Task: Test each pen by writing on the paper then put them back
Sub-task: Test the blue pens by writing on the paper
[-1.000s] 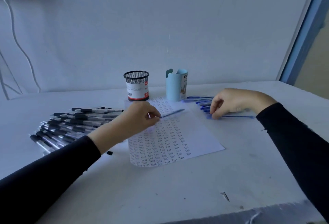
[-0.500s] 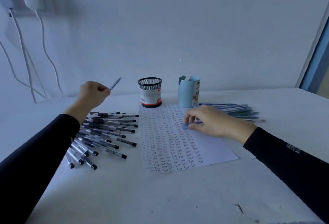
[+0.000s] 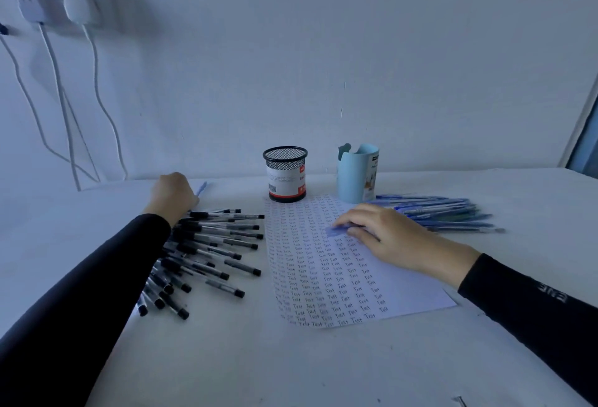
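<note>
My left hand (image 3: pixel 173 193) grips a blue pen (image 3: pixel 201 189) low over the table, behind the pile of black pens (image 3: pixel 207 245); the pen's tip points up and right. My right hand (image 3: pixel 385 236) rests on the paper (image 3: pixel 326 277), which is covered with rows of the word "Test". A small blurred blue pen cap (image 3: pixel 336 231) is pinched between its thumb and fingertips. Several blue pens (image 3: pixel 443 212) lie in a pile just right of that hand.
A black mesh pen holder (image 3: pixel 286 175) and a light blue cup (image 3: pixel 357 173) stand behind the paper near the wall. White cables (image 3: pixel 58 99) hang from a wall socket at the upper left. A small dark scrap (image 3: pixel 460 401) lies near the front edge.
My left hand has come down from the air to just above the table behind the black pens, still holding the blue pen. My right hand has stayed on the paper.
</note>
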Available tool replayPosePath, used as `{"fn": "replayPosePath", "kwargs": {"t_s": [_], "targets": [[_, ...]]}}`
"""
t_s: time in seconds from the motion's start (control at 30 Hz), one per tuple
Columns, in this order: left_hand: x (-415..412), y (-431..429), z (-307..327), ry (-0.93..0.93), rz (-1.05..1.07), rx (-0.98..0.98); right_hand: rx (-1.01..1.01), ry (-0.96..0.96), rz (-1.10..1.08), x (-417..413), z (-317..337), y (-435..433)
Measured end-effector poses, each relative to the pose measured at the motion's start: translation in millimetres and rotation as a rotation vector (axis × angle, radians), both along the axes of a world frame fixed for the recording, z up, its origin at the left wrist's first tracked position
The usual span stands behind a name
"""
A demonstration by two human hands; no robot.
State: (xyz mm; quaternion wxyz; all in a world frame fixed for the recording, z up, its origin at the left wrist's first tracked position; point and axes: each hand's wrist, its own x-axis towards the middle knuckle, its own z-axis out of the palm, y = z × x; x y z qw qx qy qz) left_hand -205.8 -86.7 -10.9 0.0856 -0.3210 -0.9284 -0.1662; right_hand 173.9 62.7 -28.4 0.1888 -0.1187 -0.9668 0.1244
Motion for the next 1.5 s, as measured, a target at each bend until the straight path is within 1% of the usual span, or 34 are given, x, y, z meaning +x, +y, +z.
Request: {"fn": "replayPosePath", "kwargs": {"t_s": [0.1, 0.23, 0.4, 0.57, 0.63, 0.7, 0.77, 0.87, 0.93, 1.0, 1.03, 1.13, 1.17, 1.23, 1.3, 1.37, 1.43, 1.47, 1.5], "targets": [[-6, -5, -3, -0.026, 0.002, 0.003, 0.010, 0.056, 0.046, 1, 2, -3], [-8, -14, -2, -0.064, 0.009, -0.005, 0.023, 0.139, 0.031, 2, 5, -7], [-8, -28, 0, -0.111, -0.038, 0.039, -0.028, 0.137, -0.030, -2, 0, -2], [15, -27, 12, -0.068, -0.051, 0.115, -0.032, 0.101, -0.081, 1, 2, -5], [37, -18, 22, -0.021, -0.139, 0.130, -0.042, 0.078, -0.109, 3, 5, -8], [65, -9, 27, 0.017, -0.321, 0.152, -0.031, 0.070, -0.134, 4, 6, -11], [100, -4, 25, 0.044, -0.514, 0.146, 0.036, 0.049, -0.155, 5, 7, -16], [141, 1, 13, 0.114, -0.733, 0.032, 0.113, 0.025, -0.112, 4, 7, -24], [150, 7, 1, 0.065, -0.846, -0.030, 0.150, 0.045, -0.069, 2, 4, -28], [151, 11, -6, 0.009, -0.909, -0.114, 0.212, 0.064, -0.038, 0, -1, -28], [152, 13, -7, -0.012, -0.915, -0.142, 0.232, 0.037, -0.035, 0, 0, -30], [154, 15, -2, -0.065, -0.911, -0.199, 0.250, -0.138, -0.123, 4, 9, -29], [155, 16, 1, -0.092, -0.915, -0.226, 0.247, -0.171, -0.158, 7, 12, -27], [157, 17, 8, -0.177, -0.922, -0.274, 0.161, -0.141, -0.168, 10, 18, -21], [162, 18, 9, -0.219, -0.929, -0.318, -0.054, 0.004, -0.132, 14, 21, -9], [167, 18, 4, -0.190, -0.935, -0.362, -0.347, 0.207, -0.121, 18, 27, 0], [170, 16, -2, -0.160, -0.945, -0.379, -0.730, 0.398, -0.124, 21, 37, 3], [171, 15, -4, -0.135, -0.944, -0.389, -0.894, 0.463, -0.103, 21, 40, 4], [172, 14, -4, -0.100, -0.940, -0.401, -1.004, 0.500, -0.078, 21, 41, 4]]}}
